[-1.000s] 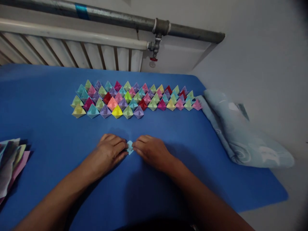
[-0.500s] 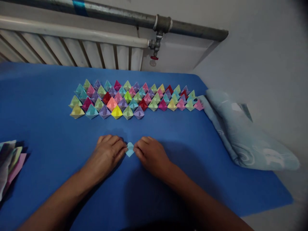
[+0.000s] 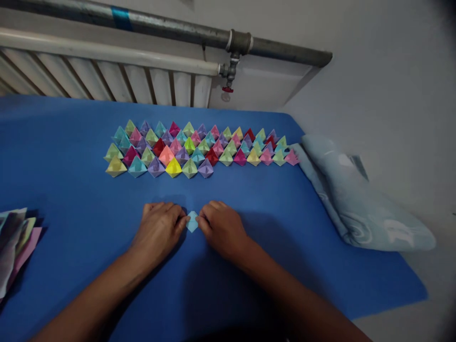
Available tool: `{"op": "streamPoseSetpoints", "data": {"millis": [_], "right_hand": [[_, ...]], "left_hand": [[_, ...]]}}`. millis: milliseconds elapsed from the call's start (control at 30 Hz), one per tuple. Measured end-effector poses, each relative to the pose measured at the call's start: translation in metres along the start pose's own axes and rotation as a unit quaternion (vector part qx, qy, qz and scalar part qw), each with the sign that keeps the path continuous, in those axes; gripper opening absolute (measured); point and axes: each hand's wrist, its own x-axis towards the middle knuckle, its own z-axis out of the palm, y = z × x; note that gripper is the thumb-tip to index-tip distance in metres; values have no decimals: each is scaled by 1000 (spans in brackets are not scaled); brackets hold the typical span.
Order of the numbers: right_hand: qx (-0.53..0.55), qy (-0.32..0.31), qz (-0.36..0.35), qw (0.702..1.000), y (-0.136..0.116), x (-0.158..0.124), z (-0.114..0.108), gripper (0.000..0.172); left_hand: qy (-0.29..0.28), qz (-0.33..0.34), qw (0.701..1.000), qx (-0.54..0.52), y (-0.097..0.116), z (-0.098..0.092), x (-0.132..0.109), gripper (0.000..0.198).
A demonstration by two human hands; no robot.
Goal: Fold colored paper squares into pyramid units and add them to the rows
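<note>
A small light-blue folded paper [image 3: 192, 222] lies between my hands, low over the blue tabletop [image 3: 89, 213]. My left hand [image 3: 162, 225] is closed, pinching the paper's left edge between thumb and fingers. On the opposite side, my right hand [image 3: 221, 227] pinches the right edge, its fingers curled. The paper is roughly diamond-shaped, with its lower corner pointing towards me. Beyond the hands stand rows of folded paper boats [image 3: 173, 167] in yellow, green, purple, pink, red and blue, packed close together.
A stack of coloured paper sheets [image 3: 21, 251] lies at the left edge. To the right, a folded pale-blue cloth [image 3: 356, 204] touches the end of the boat rows. Behind the table are a white radiator [image 3: 107, 61], a metal pipe [image 3: 171, 26] and a red-handled valve [image 3: 228, 89].
The fingers have shifted slightly on the light-blue paper, and the right thumb now lies a little further over it. The view has tilted a little; the boats stay in place.
</note>
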Motion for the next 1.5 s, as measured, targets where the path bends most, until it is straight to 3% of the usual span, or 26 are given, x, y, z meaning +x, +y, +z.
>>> {"op": "streamPoseSetpoints", "data": {"millis": [233,433,500,600,700,767,1000,1233,1500], "right_hand": [[3,21,15,1000,-1,-1,2,15],[60,18,32,998,0,-1,-2,11],[67,8,40,997,0,0,-4,10],[74,10,37,996,-1,0,-5,8],[95,22,26,995,0,0,-4,8],[118,26,22,992,2,0,-2,8],[162,22,13,986,11,3,-1,6],[166,30,7,986,-9,9,2,16],[156,23,20,987,-12,15,6,16]], "left_hand": [[-70,-62,994,57,12,-10,5,24],[-53,-77,994,61,11,-11,5,24],[-16,-53,997,62,10,-7,3,19],[60,61,992,90,9,2,-4,15],[124,179,966,142,7,12,-14,22],[160,212,950,162,6,16,-22,26],[176,222,940,190,4,21,-32,28],[174,204,947,179,3,26,-31,30],[153,210,964,65,-28,22,-32,36]]}}
